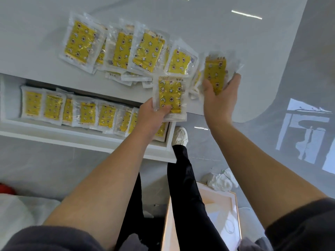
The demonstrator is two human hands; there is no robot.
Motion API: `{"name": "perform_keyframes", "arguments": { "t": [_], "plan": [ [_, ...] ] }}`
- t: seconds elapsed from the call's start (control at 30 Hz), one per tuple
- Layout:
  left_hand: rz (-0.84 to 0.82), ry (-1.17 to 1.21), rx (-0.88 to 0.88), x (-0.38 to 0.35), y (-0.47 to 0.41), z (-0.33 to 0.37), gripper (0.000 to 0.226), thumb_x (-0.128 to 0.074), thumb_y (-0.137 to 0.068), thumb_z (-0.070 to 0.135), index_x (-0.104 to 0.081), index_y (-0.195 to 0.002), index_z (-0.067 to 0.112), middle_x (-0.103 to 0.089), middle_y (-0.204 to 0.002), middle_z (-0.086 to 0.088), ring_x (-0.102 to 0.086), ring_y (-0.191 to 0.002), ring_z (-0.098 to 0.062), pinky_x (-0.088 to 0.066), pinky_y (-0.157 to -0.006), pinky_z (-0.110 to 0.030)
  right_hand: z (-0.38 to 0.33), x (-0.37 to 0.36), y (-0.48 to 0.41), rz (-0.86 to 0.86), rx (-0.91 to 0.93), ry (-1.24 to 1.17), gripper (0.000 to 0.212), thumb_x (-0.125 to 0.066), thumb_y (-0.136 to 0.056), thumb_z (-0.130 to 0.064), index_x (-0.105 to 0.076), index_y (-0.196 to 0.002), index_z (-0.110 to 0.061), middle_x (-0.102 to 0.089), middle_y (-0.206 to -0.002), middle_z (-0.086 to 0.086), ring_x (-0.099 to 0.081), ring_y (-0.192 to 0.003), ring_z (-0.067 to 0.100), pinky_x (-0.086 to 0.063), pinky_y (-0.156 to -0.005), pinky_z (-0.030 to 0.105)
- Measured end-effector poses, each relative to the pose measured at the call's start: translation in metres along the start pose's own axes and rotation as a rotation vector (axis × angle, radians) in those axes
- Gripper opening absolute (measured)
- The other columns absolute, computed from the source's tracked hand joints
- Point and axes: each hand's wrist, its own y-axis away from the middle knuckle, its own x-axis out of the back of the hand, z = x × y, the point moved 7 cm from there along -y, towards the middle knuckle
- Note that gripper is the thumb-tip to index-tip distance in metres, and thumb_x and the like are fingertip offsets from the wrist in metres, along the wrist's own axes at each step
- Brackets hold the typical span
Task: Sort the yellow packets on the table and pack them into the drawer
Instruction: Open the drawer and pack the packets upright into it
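Several yellow packets (116,49) in clear wrappers lie overlapping on the white table (208,29). Below its front edge an open white drawer (76,137) holds a row of yellow packets (52,107) standing side by side. My left hand (154,113) grips a small stack of yellow packets (170,96) over the drawer's right end. My right hand (220,98) holds another yellow packet (215,73) upright above the table's front right part.
The table's right end curves away toward a glossy grey floor (293,69). My legs and a white shoe (179,135) stand beside the drawer. Crumpled white paper (222,182) and a framed board (204,220) lie on the floor below.
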Motion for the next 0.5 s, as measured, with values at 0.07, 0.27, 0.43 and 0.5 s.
{"name": "perform_keyframes", "arguments": {
  "t": [0.07,0.27,0.43,0.5],
  "plan": [
    [-0.009,-0.040,0.021,0.034,0.001,-0.012,0.014,-0.065,-0.089,0.012,-0.065,-0.099,0.021,-0.069,-0.090,0.009,-0.066,-0.079,-0.003,-0.050,-0.067,-0.016,-0.002,-0.031,0.026,-0.090,0.001,-0.017,0.042,-0.062,-0.090,-0.015,-0.041,-0.126,-0.009,-0.062,-0.109,-0.004,-0.062,-0.093,0.002,-0.050,-0.080,0.018],
    [-0.033,-0.305,0.109,0.155,-0.002,-0.061,0.015,-0.069,-0.087,0.017,-0.066,-0.101,0.012,-0.065,-0.084,0.003,-0.065,-0.086,-0.018,-0.052,-0.073,-0.024,0.010,-0.111,0.102,-0.286,-0.016,0.015,0.037,-0.071,-0.085,-0.019,-0.044,-0.109,-0.020,-0.058,-0.089,-0.017,-0.060,-0.079,-0.003,-0.051,-0.067,0.017],
    [0.021,-0.490,0.146,0.206,-0.015,-0.083,0.021,-0.066,-0.089,0.023,-0.065,-0.099,0.004,-0.062,-0.086,-0.006,-0.059,-0.081,-0.021,-0.038,-0.056,-0.022,0.060,-0.157,0.137,-0.309,-0.202,0.078,0.038,-0.073,-0.083,-0.021,-0.046,-0.109,-0.021,-0.057,-0.090,-0.012,-0.058,-0.079,0.006,-0.045,-0.061,0.018],
    [0.043,-0.525,0.165,0.205,-0.026,-0.087,0.020,-0.065,-0.090,0.026,-0.059,-0.097,0.008,-0.054,-0.079,0.002,-0.053,-0.082,-0.018,-0.036,-0.060,-0.027,0.087,-0.163,0.139,-0.236,-0.362,0.080,0.043,-0.072,-0.085,-0.024,-0.047,-0.119,-0.019,-0.059,-0.097,-0.009,-0.060,-0.086,0.012,-0.047,-0.066,0.022]
  ]
}}
